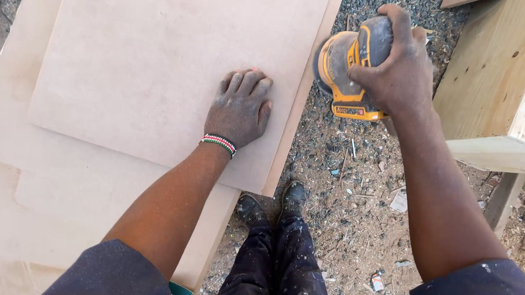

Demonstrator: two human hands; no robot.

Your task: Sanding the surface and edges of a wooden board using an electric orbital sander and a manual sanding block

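My left hand lies flat, fingers together, on a pale brown fibreboard panel near its right edge. A beaded band circles that wrist. My right hand grips a yellow and grey power sander from above. The sander hangs beside the panel's right edge, over the gravel; I cannot tell whether its pad touches the edge.
The panel rests on larger fibreboard sheets stacked at the left. A plywood box or bench stands at the right. My legs and dusty shoes stand on gravel ground littered with scraps and sawdust.
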